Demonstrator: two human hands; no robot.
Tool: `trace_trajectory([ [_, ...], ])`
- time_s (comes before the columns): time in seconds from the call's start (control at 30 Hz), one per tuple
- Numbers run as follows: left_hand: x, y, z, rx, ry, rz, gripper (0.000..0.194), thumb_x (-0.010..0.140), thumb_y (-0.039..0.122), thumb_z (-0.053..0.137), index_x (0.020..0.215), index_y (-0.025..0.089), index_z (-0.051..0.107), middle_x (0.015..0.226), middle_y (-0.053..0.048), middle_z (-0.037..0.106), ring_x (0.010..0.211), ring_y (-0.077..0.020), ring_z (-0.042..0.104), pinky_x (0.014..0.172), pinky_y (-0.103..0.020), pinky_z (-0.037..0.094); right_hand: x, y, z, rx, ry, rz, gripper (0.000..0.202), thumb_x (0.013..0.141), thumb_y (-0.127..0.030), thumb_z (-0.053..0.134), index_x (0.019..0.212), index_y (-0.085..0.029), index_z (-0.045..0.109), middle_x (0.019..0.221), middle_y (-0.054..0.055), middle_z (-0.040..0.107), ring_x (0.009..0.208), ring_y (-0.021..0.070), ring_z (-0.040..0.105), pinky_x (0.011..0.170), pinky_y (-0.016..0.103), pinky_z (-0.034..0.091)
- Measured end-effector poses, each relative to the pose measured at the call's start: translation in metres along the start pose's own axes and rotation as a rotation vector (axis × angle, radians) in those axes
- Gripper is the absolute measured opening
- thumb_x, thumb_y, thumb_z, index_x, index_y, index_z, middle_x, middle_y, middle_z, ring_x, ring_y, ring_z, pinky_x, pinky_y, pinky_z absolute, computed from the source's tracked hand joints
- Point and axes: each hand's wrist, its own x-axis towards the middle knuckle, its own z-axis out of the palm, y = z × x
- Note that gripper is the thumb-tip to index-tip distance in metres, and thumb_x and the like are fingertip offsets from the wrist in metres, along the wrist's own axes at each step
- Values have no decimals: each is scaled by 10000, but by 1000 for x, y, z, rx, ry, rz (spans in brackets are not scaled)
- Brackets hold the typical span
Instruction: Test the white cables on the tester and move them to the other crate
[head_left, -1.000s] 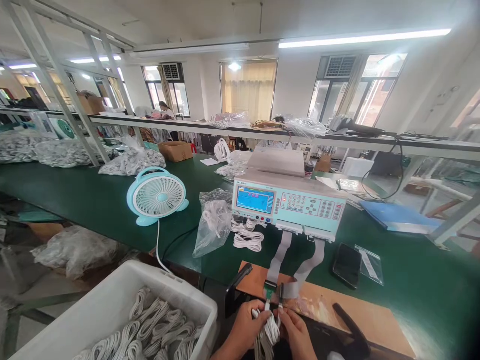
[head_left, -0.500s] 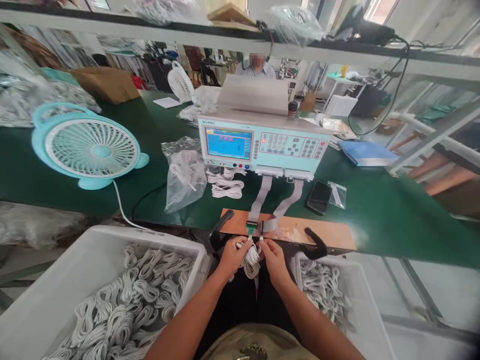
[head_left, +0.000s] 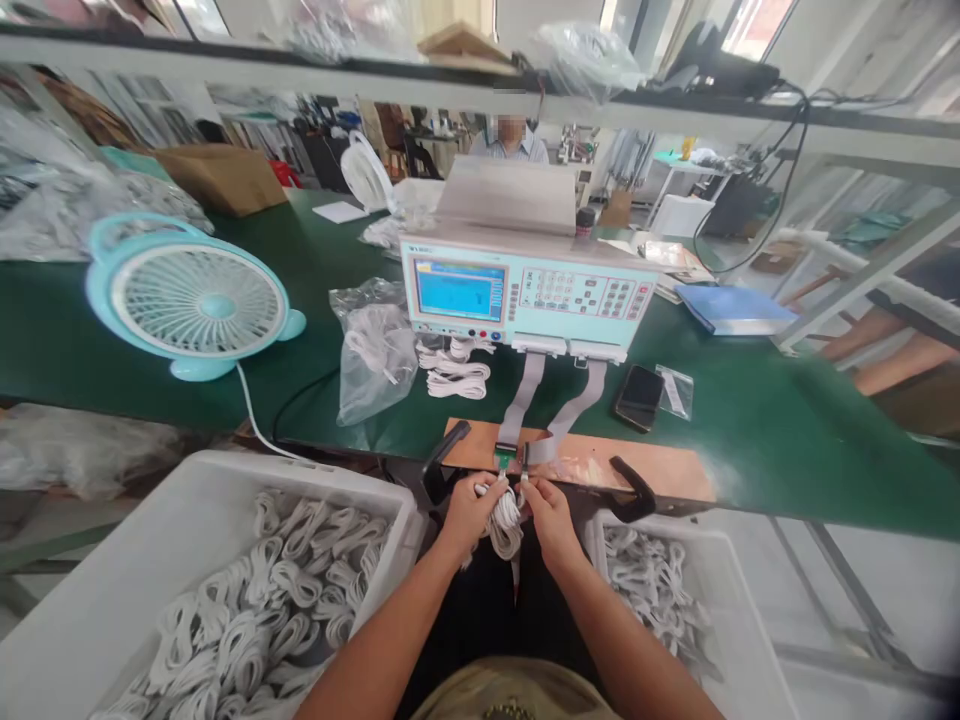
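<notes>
A bundled white cable (head_left: 505, 530) hangs between my two hands at the front edge of the bench. My left hand (head_left: 472, 510) is closed on one end of it, holding the plug against a small green connector board (head_left: 505, 460). With thumb and finger, my right hand (head_left: 546, 508) pinches the other end at a dark connector (head_left: 525, 456). Grey ribbon cables (head_left: 525, 385) run from these connectors up to a tester (head_left: 529, 300) with a lit blue screen (head_left: 460, 292). The connectors lie on a copper-coloured board (head_left: 630, 466). My fingers partly hide the plugs.
White bins with coiled cables stand at left (head_left: 202, 468) and right (head_left: 739, 590). Black clamps (head_left: 444, 462) grip the board. On the green bench are a fan (head_left: 214, 305), a plastic bag (head_left: 375, 375), a phone (head_left: 639, 397) and a blue folder (head_left: 739, 308). A person (head_left: 512, 142) sits behind the tester.
The large red text on the tester's screen is gone and the red light by its keys no longer shows. Both hands stay in place on the cable ends. The view has shifted slightly.
</notes>
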Motion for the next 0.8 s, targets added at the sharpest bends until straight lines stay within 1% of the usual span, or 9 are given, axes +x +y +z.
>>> trace_trajectory([
  [0.13,2,-1,1,4,-12,12,298,698,414,579,604,131,571,523,7,517,491,-94,434,498,-214,340,-2,-2,-1,-21,7,-27,336,622,-470,655,561,-152,565,481,-40,436,473,85,361,485,226,287],
  [0.3,4,3,1,23,-9,47,281,695,384,574,559,141,542,493,15,482,486,-95,405,513,-227,329,3,3,-2,19,-31,-17,375,588,-514,674,584,-150,584,481,-34,441,462,89,349,470,230,281],
  [0.47,2,8,0,17,1,29,286,673,387,584,533,147,518,487,20,460,488,-99,396,519,-231,321,1,1,-2,18,-49,22,394,576,-527,681,579,-147,572,487,-35,439,466,85,338,470,224,279],
  [0.63,3,13,0,29,-42,19,286,695,367,563,534,135,519,488,24,437,487,-91,369,509,-226,293,0,-3,-1,28,-57,57,399,578,-525,679,609,-145,564,485,-52,409,458,74,316,463,213,267],
  [0.8,5,15,3,48,18,2,257,676,326,558,508,147,483,477,34,406,484,-92,365,504,-223,282,0,-1,2,-7,-39,16,410,588,-551,642,608,-154,542,490,-49,407,456,84,330,455,220,266],
])
